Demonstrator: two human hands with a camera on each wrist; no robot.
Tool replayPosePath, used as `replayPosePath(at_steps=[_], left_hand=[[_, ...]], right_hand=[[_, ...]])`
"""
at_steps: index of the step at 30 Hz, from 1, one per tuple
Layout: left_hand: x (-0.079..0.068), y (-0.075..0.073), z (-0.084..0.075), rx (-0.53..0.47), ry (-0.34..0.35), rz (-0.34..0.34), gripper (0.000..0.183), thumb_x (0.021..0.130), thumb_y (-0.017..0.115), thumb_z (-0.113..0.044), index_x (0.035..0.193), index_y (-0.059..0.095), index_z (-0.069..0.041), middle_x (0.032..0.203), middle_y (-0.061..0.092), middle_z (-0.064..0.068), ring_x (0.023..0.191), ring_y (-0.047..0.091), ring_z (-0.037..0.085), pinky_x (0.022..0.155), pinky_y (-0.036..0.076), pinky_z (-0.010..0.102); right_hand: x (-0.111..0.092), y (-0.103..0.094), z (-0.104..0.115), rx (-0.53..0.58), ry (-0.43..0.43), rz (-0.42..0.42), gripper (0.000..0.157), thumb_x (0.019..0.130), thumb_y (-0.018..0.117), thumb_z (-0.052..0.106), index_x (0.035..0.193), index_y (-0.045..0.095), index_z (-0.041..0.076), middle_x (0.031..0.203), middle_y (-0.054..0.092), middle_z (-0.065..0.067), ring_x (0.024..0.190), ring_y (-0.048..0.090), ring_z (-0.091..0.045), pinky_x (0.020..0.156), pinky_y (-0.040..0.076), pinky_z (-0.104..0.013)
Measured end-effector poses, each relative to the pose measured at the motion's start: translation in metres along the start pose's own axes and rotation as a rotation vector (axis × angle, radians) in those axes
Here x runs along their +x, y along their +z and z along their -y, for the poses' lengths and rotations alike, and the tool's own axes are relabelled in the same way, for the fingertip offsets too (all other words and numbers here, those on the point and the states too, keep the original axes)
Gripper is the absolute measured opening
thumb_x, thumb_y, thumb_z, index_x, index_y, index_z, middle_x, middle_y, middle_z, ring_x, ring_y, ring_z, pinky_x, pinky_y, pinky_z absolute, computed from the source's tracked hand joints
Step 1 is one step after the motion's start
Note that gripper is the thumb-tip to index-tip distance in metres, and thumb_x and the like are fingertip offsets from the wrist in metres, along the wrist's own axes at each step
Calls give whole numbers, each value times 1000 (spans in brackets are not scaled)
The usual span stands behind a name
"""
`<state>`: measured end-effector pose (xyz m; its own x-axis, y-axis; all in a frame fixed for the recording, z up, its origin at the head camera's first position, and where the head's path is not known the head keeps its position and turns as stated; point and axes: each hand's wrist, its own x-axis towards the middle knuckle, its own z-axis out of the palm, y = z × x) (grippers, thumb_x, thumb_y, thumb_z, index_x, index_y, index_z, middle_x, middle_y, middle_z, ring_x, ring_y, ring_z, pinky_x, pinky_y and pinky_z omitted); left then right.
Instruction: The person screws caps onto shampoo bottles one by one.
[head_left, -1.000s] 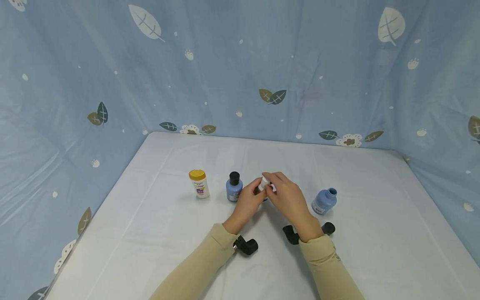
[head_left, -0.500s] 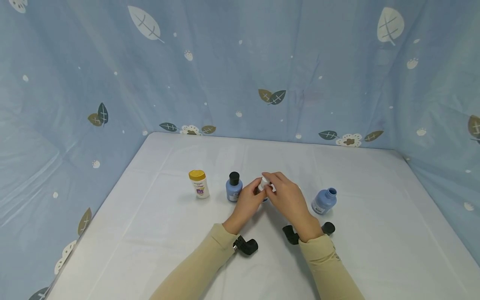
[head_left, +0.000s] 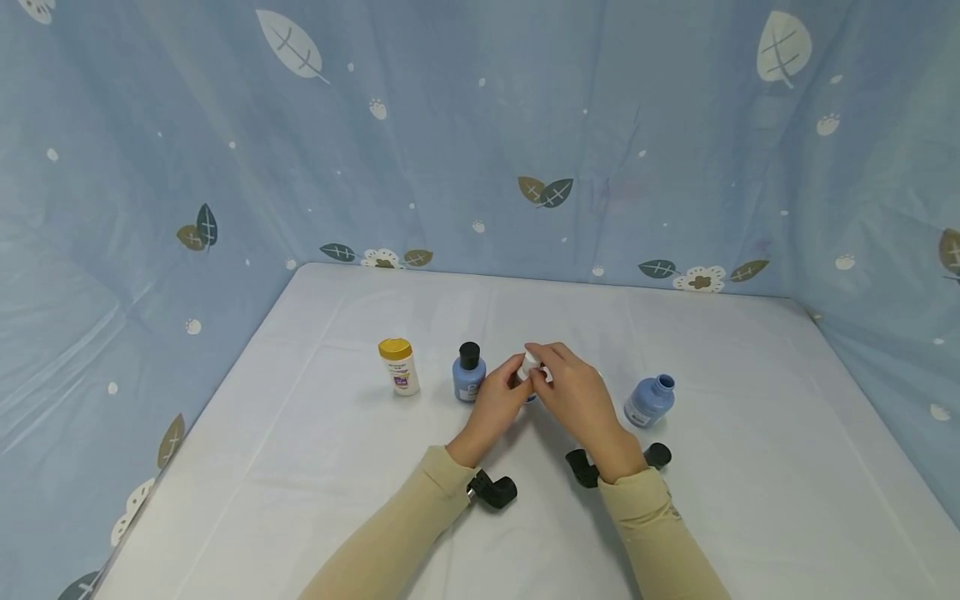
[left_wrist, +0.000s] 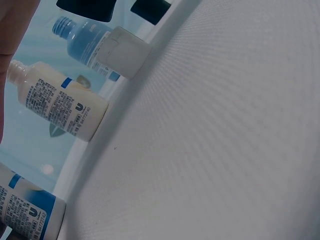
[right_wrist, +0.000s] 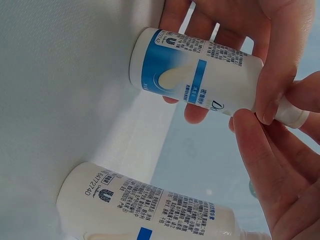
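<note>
A small white bottle with a blue-banded label [right_wrist: 187,65] stands between the two hands. My left hand [head_left: 491,410] grips it around the body, its fingers curled behind the label in the right wrist view. My right hand [head_left: 583,402] pinches the white cap [head_left: 529,365] at the bottle's top with thumb and fingers. Close beside it is a second white bottle with a narrow neck [right_wrist: 150,202], also in the left wrist view; the right hand hides it in the head view. A blue bottle with a black cap [head_left: 468,379] stands just left of the left hand.
To the right stands an uncapped blue bottle [head_left: 649,403]. Further left is a white bottle with a yellow cap [head_left: 399,367]. Black wrist mounts [head_left: 496,492] stick out at both forearms. A white-covered table [head_left: 337,517] meets a blue patterned curtain [head_left: 450,125] behind.
</note>
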<state>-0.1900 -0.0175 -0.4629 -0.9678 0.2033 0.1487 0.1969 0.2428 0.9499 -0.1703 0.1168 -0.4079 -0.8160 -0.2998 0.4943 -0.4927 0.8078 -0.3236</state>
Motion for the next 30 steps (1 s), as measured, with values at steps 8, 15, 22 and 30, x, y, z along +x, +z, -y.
replayPosePath(at_steps=[8,15,22,30], left_hand=[[0,0,1,17,-4,-1,22,87,55,-26,109,59,-24,69,50,-2,60,44,12,51,39,25],[1,0,2,17,14,2,24,87,55,-25,111,59,-24,70,50,-2,62,44,12,53,39,25],[1,0,2,-2,25,5,25,88,55,-25,113,59,-23,77,55,-2,65,46,12,54,41,25],[1,0,1,11,28,-5,19,89,54,-25,106,59,-19,72,50,-1,64,45,12,54,40,24]], right_hand=[[0,0,0,0,9,15,37,82,63,12,118,58,10,101,58,-4,64,53,-11,54,44,-26],[0,0,0,7,25,18,36,82,62,13,118,57,11,102,58,-3,66,54,-12,55,45,-27],[0,1,0,-10,3,-5,38,82,62,12,119,57,10,107,57,-4,64,53,-12,54,44,-27],[1,1,0,-37,-34,-11,38,81,61,8,118,57,12,106,57,-3,63,52,-12,51,42,-26]])
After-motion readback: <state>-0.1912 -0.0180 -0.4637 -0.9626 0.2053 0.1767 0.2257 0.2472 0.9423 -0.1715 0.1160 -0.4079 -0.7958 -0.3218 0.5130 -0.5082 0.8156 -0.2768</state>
